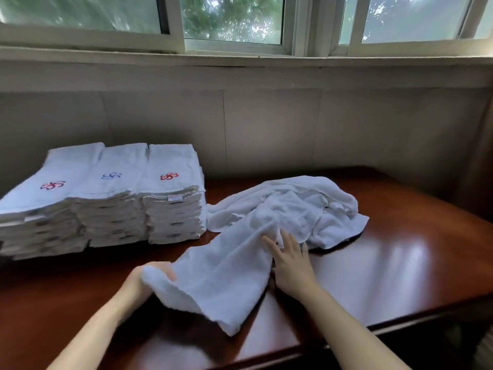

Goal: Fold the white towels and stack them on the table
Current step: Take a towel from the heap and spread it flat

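A white towel (224, 265) lies stretched across the red-brown wooden table (400, 263), running from a heap of loose white towels (301, 206) toward me. My left hand (141, 281) grips the towel's near corner, fingers curled round the cloth. My right hand (289, 265) lies with straight fingers along the towel's right edge, touching it. Three stacks of folded white towels (112, 204) stand side by side at the left, with red and blue embroidered emblems on top.
A grey wall and a window sill (240, 60) rise directly behind the table. The table's front edge (373, 329) runs diagonally at the lower right. Bare glossy wood shows to the right of the heap.
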`<action>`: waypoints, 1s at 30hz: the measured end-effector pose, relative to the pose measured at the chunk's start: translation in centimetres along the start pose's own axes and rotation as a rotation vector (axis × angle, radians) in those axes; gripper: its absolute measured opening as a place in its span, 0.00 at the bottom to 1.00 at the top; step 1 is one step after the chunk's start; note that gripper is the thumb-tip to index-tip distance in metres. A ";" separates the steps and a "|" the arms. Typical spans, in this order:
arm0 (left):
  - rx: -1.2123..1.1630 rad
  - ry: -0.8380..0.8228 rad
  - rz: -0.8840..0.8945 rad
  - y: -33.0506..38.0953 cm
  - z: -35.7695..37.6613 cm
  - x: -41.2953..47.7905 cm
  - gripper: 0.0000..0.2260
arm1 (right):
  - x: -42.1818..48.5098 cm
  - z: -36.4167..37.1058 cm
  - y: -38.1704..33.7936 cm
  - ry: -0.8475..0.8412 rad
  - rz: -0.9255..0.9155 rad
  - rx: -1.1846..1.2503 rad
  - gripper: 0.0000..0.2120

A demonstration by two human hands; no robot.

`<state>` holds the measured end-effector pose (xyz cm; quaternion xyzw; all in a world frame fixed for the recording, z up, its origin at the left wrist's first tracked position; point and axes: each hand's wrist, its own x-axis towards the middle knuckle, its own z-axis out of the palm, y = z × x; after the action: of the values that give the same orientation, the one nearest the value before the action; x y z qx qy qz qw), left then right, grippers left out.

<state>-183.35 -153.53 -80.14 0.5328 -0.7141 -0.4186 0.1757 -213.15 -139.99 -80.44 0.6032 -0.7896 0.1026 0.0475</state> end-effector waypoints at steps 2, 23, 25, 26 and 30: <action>0.008 0.068 0.136 0.3 -0.6 -0.8 0.12 | 0.0 0.4 -1.1 0.000 -0.021 -0.081 0.30; 0.635 -0.247 0.373 3.5 1.4 -7.3 0.12 | -3.1 -3.1 -10.8 -0.504 -0.219 1.063 0.07; 0.735 -0.180 0.357 3.7 0.9 -6.9 0.11 | -2.9 -3.3 -9.9 -0.480 -0.194 1.130 0.08; 0.814 -0.139 0.322 3.9 0.3 -6.5 0.13 | -2.6 -3.3 -9.4 -0.350 -0.178 1.056 0.07; 1.118 0.228 0.126 4.4 -2.1 -6.1 0.14 | -0.2 -2.2 -5.7 0.072 -0.166 0.291 0.14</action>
<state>-182.38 -148.52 -74.28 0.5430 -0.8338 0.0942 -0.0323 -207.73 -140.77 -77.73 0.6626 -0.7117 0.2332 -0.0039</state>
